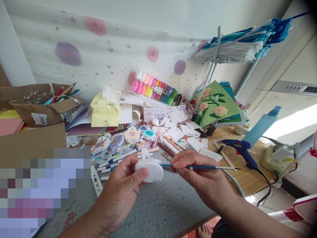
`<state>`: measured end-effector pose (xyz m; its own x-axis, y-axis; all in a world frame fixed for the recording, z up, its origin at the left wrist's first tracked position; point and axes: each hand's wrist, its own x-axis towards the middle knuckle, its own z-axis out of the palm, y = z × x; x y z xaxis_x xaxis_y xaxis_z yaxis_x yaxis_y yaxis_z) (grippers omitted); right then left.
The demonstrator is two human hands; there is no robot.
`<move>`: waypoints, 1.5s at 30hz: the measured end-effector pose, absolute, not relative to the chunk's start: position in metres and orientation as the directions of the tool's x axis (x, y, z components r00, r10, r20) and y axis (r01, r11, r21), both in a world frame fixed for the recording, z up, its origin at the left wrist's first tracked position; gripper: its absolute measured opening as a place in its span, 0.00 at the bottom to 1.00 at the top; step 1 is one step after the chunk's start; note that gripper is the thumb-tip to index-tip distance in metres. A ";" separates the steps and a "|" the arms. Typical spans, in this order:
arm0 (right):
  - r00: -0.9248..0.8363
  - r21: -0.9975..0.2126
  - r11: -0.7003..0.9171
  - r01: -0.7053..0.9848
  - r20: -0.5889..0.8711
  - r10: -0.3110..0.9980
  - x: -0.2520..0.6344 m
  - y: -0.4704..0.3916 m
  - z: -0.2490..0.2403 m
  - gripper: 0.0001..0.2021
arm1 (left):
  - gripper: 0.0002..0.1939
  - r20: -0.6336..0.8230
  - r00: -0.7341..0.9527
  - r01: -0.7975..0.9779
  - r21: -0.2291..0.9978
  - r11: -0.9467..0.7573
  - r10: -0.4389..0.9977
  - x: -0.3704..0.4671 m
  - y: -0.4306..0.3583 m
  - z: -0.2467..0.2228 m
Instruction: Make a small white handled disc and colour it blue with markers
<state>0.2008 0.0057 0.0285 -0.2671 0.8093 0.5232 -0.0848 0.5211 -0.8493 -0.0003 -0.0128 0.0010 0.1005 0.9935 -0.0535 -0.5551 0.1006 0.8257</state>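
Observation:
A small white textured oval piece [154, 171] is pinched between the thumb and fingers of my left hand [128, 180], above the grey cutting mat [158, 211]. A white strip stands up from its upper edge. My right hand [198, 172] grips a thin blue-handled brush [206, 167] held roughly level. One end of the brush reaches the right edge of the white piece; its dark tip points out to the right. Whether the near end touches the piece or goes into it, I cannot tell.
Markers [119, 158], decorated cut-outs [132, 134] and paper scraps [174, 133] lie behind my hands. A blue glue gun [239, 147] with a cord is at the right, beside a blue bottle [262, 127]. A cardboard box [32, 109] stands at the left.

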 end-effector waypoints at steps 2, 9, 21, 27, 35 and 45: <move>-0.256 -0.874 0.474 -0.108 0.485 0.836 0.199 0.006 0.026 0.06 | 0.09 -0.063 0.095 -0.585 0.804 0.107 0.994 0.000 -0.012 0.001; -0.217 -0.950 0.192 -0.246 0.247 0.944 0.200 0.004 0.012 0.02 | 0.09 -0.059 0.111 -0.596 0.795 0.114 0.992 0.002 -0.012 0.002; -0.065 -0.928 0.233 -0.292 0.262 0.963 0.206 0.004 0.026 0.05 | 0.12 -0.058 0.030 -0.531 0.845 0.065 0.998 -0.001 -0.010 0.002; -0.141 -0.933 0.278 -0.229 0.314 0.939 0.201 0.005 0.020 0.03 | 0.13 -0.047 0.057 -0.521 0.851 0.070 0.997 0.002 -0.012 0.004; -0.125 -0.949 0.279 -0.147 0.297 0.947 0.198 0.004 0.020 0.04 | 0.10 -0.022 0.106 -0.537 0.840 0.076 0.994 0.000 -0.014 0.002; -0.182 -0.911 0.407 -0.066 0.412 0.893 0.190 0.001 0.019 0.02 | 0.14 -0.095 0.109 -0.470 0.872 0.136 0.989 0.001 -0.013 0.005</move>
